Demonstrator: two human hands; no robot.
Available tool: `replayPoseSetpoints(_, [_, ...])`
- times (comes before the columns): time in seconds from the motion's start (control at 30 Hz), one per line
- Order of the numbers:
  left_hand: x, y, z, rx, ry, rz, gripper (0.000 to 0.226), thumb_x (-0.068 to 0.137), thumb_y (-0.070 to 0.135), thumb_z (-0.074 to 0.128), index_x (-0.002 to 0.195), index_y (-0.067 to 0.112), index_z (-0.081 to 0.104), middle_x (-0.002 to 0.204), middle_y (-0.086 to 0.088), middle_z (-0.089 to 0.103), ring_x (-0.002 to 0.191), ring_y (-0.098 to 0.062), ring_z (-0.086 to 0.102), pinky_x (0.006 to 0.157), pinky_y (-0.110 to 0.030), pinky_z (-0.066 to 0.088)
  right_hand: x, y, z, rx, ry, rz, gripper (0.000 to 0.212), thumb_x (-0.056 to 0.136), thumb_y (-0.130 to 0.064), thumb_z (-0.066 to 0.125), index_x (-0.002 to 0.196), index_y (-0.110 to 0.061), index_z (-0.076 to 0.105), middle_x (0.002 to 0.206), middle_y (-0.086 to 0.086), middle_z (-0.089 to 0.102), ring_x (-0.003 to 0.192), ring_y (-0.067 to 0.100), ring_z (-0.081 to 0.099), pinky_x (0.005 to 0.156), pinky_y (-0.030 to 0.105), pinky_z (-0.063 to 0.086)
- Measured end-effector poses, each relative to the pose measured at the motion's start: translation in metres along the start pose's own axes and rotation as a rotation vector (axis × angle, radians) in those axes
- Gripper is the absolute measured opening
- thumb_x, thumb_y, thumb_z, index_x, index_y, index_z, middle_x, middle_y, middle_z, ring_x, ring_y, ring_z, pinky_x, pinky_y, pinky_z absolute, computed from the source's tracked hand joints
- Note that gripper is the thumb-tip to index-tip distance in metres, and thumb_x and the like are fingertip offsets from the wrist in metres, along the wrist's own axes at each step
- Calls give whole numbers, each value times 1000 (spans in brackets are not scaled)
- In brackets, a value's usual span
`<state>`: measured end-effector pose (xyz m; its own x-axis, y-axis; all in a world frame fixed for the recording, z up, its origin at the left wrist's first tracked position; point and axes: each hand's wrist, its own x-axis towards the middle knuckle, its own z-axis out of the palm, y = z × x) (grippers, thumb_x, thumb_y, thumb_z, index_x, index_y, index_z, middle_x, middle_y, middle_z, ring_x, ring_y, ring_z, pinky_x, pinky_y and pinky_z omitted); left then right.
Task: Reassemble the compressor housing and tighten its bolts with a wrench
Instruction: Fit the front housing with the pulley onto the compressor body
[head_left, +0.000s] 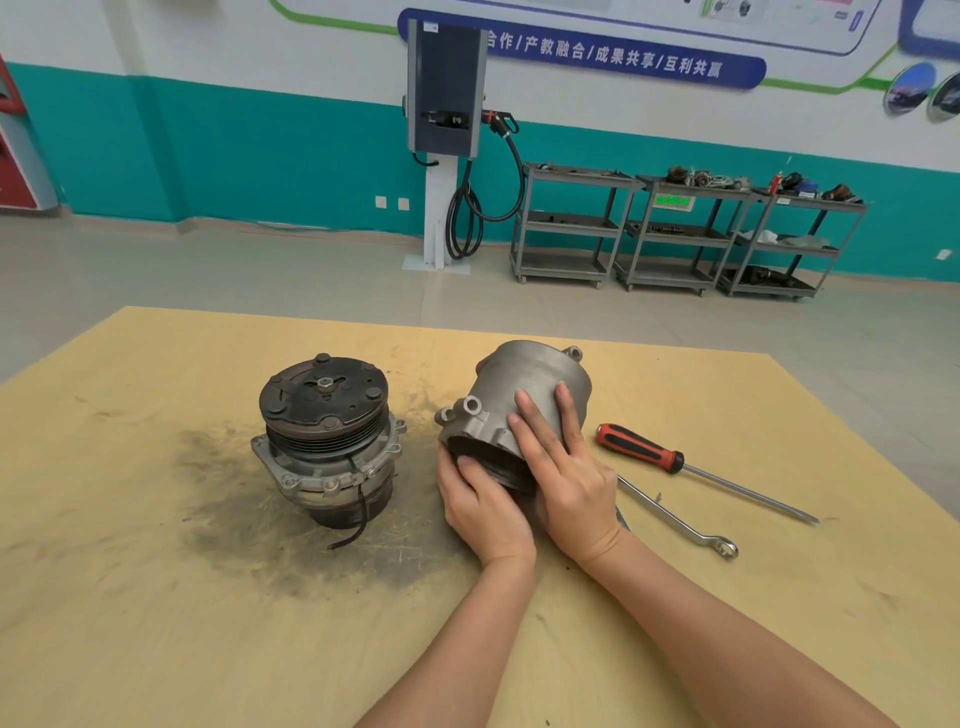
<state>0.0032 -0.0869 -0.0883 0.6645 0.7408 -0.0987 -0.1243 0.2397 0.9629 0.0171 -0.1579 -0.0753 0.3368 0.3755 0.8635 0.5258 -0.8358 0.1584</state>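
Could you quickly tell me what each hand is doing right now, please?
Left hand: grips the open end of the grey metal cylindrical housing.
Right hand: fingers straight, resting on it.

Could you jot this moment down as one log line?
left hand: gripping housing rim | right hand: flat on housing | wrench, screwdriver: untouched

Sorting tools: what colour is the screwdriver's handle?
Red with black grip sections, seen in the head view.
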Motion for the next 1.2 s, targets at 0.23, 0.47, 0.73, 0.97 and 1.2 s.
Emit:
replayPoseSetpoints(0.23, [16, 6, -9, -67, -147, -127, 44, 108, 25, 32, 147, 20, 49, 147, 2, 53, 125, -5, 46, 103, -24, 34, 25, 12, 0, 86, -242, 102, 86, 63, 27, 49, 140, -11, 50, 149, -1, 42, 137, 35, 39, 30, 27, 42])
replayPoseSetpoints(0.47, [25, 7, -14, -70, -238, -233, 49, 108, 29, 33, 157, 22, 33, 160, 3, 38, 146, -14, 34, 119, -32, 28, 55, 24, 15, 185, -594, 168, 82, 84, 11, 44, 150, -35, 28, 159, -26, 10, 150, 10, 5, 61, 38, 57])
replayPoseSetpoints(0.73, [28, 7, -30, 5, -369, -230, 50, 109, 30, 32, 159, 28, 25, 163, 6, 31, 149, -12, 29, 122, -35, 23, 87, 69, 23, 472, -636, 394, 78, 79, 15, 39, 143, -31, 43, 151, -17, 39, 143, 18, 32, 107, 48, 39])
replayPoseSetpoints(0.97, [20, 8, -27, 187, -466, -123, 52, 110, 33, 31, 160, 28, 18, 166, 9, 20, 153, -12, 19, 125, -37, 19, 81, 93, 23, 669, -543, 682, 74, 81, 19, 36, 141, -23, 46, 134, 1, 54, 129, 19, 46, 99, 26, 42])
replayPoseSetpoints(1.2, [15, 18, -22, 269, -449, 121, 51, 107, 26, 41, 156, 25, 27, 160, 14, 28, 148, -1, 22, 123, -26, 19, 61, 94, 23, 680, -432, 747, 76, 81, 20, 37, 142, -25, 45, 131, -7, 52, 127, 12, 46, 91, 0, 35])
